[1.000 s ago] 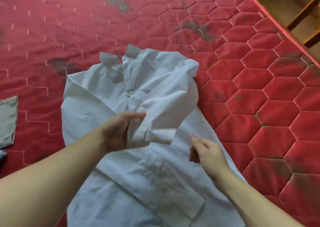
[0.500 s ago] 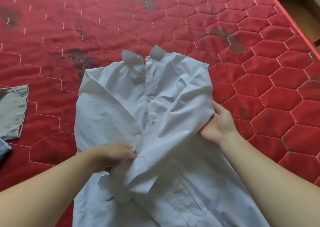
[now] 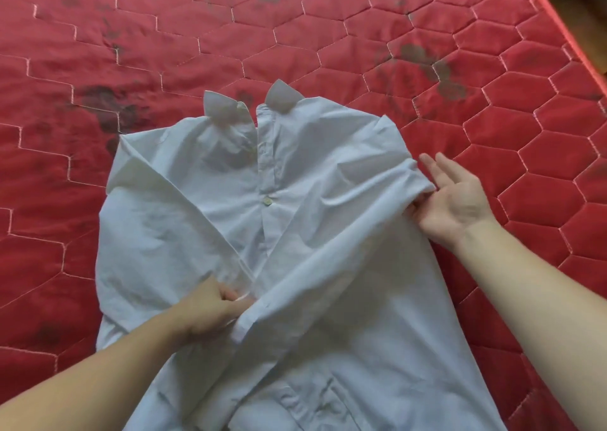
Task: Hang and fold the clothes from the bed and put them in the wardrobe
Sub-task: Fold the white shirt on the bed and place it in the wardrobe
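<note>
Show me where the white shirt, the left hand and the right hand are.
white shirt (image 3: 328, 174), head view, chest right of the placket.
left hand (image 3: 210, 309), head view, back of hand.
right hand (image 3: 456, 200), head view, open palm.

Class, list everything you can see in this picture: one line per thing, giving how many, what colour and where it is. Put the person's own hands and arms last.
shirt: one, white, lying front up in the middle of the bed, collar away from the camera, both sleeves folded across its front
collar tips: two, white, at the far end of the shirt
button: one plainly seen, pale, on the placket below the collar
bed cover: one, red, quilted in hexagons with dark smudges, under the shirt
floor: one strip, brown, top right beyond the bed's edge
left hand: one, pinching the folded sleeve's cuff near the shirt's middle
right hand: one, palm up, fingers straight, at the shirt's right fold
</note>
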`<state>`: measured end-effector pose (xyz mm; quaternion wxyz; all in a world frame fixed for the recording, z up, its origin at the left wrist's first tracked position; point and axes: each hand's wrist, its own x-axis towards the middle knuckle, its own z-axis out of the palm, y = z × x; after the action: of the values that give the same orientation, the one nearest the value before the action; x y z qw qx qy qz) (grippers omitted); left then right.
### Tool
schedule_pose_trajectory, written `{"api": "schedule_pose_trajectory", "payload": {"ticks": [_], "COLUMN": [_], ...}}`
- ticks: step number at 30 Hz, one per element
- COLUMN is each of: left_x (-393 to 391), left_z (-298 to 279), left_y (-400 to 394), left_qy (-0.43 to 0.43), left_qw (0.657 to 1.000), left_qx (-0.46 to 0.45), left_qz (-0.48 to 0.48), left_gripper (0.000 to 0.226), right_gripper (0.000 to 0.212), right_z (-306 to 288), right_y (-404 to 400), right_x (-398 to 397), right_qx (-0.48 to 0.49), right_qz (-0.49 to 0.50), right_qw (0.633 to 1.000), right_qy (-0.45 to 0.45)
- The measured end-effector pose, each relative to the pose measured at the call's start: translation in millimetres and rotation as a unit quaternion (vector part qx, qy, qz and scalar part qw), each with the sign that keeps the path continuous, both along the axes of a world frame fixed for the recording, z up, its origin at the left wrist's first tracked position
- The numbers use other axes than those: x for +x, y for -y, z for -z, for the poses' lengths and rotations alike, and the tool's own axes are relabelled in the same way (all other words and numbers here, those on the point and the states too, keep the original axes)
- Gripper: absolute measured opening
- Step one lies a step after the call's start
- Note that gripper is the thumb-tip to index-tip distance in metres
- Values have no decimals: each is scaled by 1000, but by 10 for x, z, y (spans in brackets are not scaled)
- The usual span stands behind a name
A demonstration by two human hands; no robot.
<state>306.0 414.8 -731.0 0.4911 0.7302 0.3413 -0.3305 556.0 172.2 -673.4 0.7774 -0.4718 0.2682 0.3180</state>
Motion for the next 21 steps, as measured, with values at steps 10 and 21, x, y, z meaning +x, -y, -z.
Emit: {"api": "schedule_pose_trajectory", "payload": {"ticks": [10, 21], "left_x": [-44, -67], "left_z": [45, 57], "left_y": [-24, 78], "left_qy": [27, 168], "left_qw": [999, 973], "left_qx": [11, 135], "left_qz": [-19, -77], "left_gripper": [69, 47], "right_gripper": [52, 25], "right_z": [65, 193], "right_y": [-118, -749], "right_x": [308, 573], "right_qx": [-635, -583], "right_qz": [-333, -232], "right_qw": [597, 635], "right_qy": [359, 449]}}
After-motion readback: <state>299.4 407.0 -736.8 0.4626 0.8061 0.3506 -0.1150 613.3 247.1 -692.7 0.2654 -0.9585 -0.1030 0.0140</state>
